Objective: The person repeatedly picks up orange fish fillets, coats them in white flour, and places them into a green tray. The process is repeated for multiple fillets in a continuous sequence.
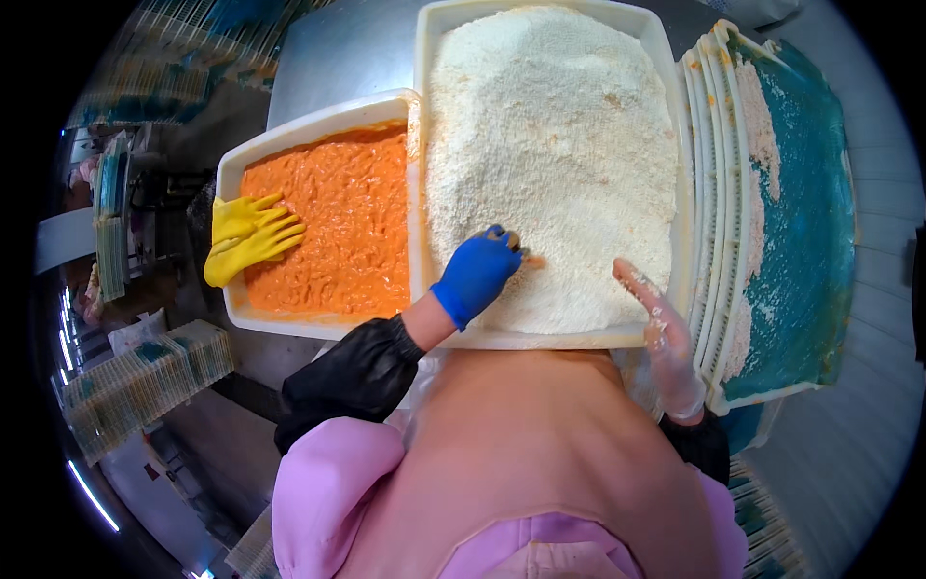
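My left hand [479, 278], in a blue glove, is over the tub of pale crumbs [550, 125]. Its fingers curl in toward the crumbs, and what they hold, if anything, is hidden. A small orange piece [533, 261] shows on the crumbs right beside those fingers. My right hand [667, 343] wears a clear plastic glove with crumbs stuck to it. Seen edge-on with fingers stretched out and nothing in them, it hovers over the tub's near right corner. To the left, a smaller white tub [229, 179] holds wet orange strips in sauce [338, 222].
A yellow rubber glove [253, 236] hangs over the orange tub's left rim. At the right stands a stack of white-framed trays [719, 222]; its teal top [801, 222] carries rows of pale crumbed pieces [759, 135]. More stacked trays [145, 386] are at the left. Both tubs rest on a metal table [338, 58].
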Action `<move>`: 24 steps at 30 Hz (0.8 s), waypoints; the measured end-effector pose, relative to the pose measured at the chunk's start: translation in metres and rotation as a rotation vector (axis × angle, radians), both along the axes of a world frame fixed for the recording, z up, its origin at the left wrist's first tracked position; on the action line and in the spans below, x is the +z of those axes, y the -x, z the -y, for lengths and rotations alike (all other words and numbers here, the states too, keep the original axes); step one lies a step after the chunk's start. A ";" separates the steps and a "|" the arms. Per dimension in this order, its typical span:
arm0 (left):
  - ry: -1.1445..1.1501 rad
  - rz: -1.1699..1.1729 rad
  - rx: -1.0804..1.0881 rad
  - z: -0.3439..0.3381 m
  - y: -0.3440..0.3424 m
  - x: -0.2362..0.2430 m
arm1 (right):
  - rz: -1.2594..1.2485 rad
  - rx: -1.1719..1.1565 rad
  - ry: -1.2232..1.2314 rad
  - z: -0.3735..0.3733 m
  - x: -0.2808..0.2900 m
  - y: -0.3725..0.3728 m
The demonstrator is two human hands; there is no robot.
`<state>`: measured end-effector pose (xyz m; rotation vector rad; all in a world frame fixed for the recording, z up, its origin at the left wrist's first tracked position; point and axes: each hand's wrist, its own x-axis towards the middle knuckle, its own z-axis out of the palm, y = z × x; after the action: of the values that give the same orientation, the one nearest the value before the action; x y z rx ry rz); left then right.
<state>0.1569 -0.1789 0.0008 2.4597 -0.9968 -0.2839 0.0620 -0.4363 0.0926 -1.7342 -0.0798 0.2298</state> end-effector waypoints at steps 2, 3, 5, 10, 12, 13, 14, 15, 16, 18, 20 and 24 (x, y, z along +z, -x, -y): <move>0.092 0.019 0.064 -0.020 0.004 -0.001 | 0.005 -0.027 -0.011 0.002 0.001 0.002; 0.058 0.064 0.068 -0.038 -0.002 0.017 | 0.000 -0.043 -0.027 0.002 -0.001 0.005; 0.130 0.077 0.316 -0.075 -0.010 0.032 | 0.004 -0.078 -0.054 0.001 -0.005 0.004; -0.291 0.302 0.663 -0.144 -0.031 -0.044 | -0.014 0.001 -0.042 -0.010 -0.012 -0.002; -0.298 0.158 0.758 -0.167 -0.033 -0.076 | -0.013 0.048 -0.045 -0.013 -0.012 -0.005; -0.200 0.079 0.804 -0.183 -0.033 -0.088 | -0.011 0.046 -0.054 -0.012 -0.012 -0.006; -0.107 -0.008 0.843 -0.192 -0.030 -0.094 | -0.018 0.041 -0.065 -0.011 -0.013 -0.004; -0.030 -0.074 0.888 -0.191 -0.033 -0.083 | -0.022 0.029 -0.078 -0.010 -0.014 -0.002; 0.046 -0.142 0.932 -0.191 -0.036 -0.068 | -0.034 0.005 -0.074 -0.008 -0.014 0.001; 0.308 -0.312 1.002 -0.206 -0.041 -0.051 | -0.041 -0.033 -0.084 -0.007 -0.014 0.004; 0.455 -0.386 0.990 -0.219 -0.048 -0.032 | -0.040 -0.025 -0.102 -0.007 -0.012 0.003; 0.616 -0.329 0.865 -0.174 -0.063 0.039 | -0.011 -0.026 -0.137 -0.007 -0.014 0.003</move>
<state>0.2198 -0.0045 0.0399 1.9454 0.1549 -0.0603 0.0591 -0.4297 0.0786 -1.5967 -0.0638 0.2098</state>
